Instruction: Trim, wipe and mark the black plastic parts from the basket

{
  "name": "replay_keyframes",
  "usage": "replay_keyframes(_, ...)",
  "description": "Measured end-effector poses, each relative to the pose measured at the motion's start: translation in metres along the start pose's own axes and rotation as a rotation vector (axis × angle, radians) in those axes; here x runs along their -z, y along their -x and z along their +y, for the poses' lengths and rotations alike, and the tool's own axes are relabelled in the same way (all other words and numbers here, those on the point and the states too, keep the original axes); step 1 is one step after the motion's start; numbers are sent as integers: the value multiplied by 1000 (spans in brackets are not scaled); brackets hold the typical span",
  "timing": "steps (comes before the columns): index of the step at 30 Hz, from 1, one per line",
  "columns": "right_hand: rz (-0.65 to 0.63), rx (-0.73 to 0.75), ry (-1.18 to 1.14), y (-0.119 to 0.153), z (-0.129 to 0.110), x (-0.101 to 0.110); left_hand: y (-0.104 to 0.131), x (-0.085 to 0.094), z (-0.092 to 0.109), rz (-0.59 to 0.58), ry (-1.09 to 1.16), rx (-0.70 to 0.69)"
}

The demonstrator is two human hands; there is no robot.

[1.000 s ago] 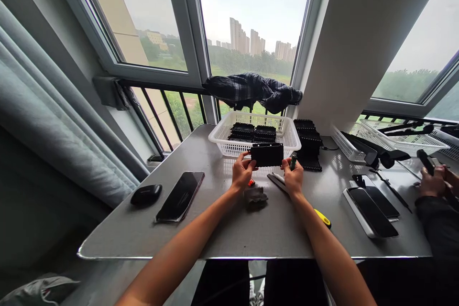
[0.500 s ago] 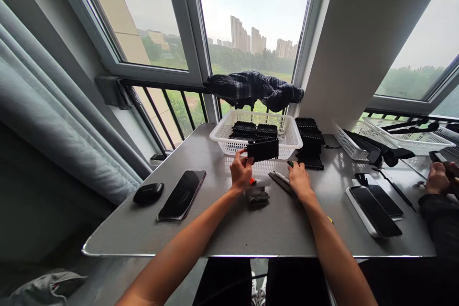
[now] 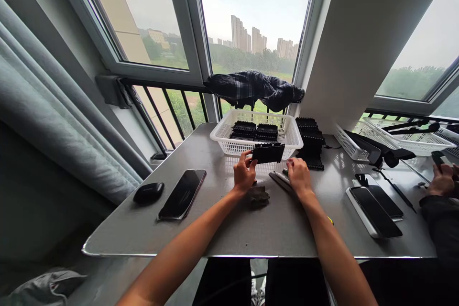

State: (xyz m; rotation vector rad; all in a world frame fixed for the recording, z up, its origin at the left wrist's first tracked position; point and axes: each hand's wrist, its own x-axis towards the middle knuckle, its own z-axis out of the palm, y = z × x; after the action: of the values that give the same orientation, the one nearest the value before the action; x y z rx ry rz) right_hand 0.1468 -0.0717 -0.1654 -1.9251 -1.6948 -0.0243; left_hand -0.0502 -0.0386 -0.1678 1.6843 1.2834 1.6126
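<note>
My left hand pinches the left end of a flat black plastic part, raised in front of the white basket. To the right of the part is my right hand, its fingers curled together close to the part's right end; a green-tipped tool lies partly behind those fingers, and whether they grip anything is unclear. Similar black parts sit inside the basket. Beneath my hands, a crumpled dark piece and a white pen rest on the grey table.
A phone and a black case lie at left. Stacked black parts stand right of the basket. More phones and baskets are at right, beside another person's hand.
My left hand and the black part have moved slightly right, and the part is more level. My right hand has shifted up a little; the green-tipped tool sits lower. The other person's hand has moved.
</note>
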Motion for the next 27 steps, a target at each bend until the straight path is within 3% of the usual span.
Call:
replay_keyframes(3,217,180,-262,-1,-5,4,1,1,2,-1,0,6)
replay_keyframes(6,306,243,-344,3,-10,7,1,2,5,3,27,19)
replay_keyframes(21,347,193,-490,8,-19,6,0,0,1,-32,119,100)
replay_keyframes(27,353,28,-565,9,-24,4,-4,-5,-10,-79,286,145)
